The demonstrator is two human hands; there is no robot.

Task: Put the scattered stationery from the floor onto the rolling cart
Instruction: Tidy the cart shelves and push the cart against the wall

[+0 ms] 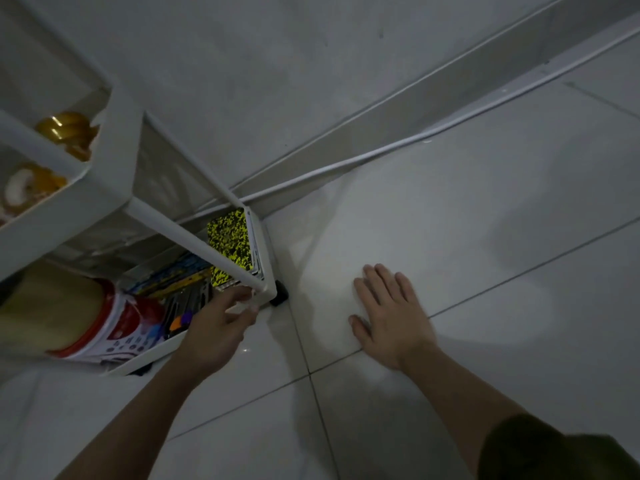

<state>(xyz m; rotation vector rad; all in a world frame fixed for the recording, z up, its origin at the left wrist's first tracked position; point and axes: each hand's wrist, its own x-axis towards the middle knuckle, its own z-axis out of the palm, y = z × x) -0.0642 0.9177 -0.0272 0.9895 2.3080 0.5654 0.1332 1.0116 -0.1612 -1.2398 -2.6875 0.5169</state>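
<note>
Left hand [221,327] grips cart's bottom tray [266,271] holding notebooks [230,242].

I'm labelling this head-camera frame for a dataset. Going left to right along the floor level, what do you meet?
Red-and-white tin in the cart's bottom tray → left hand at the tray's corner → black cart wheel → right hand flat on the floor tile.
</note>
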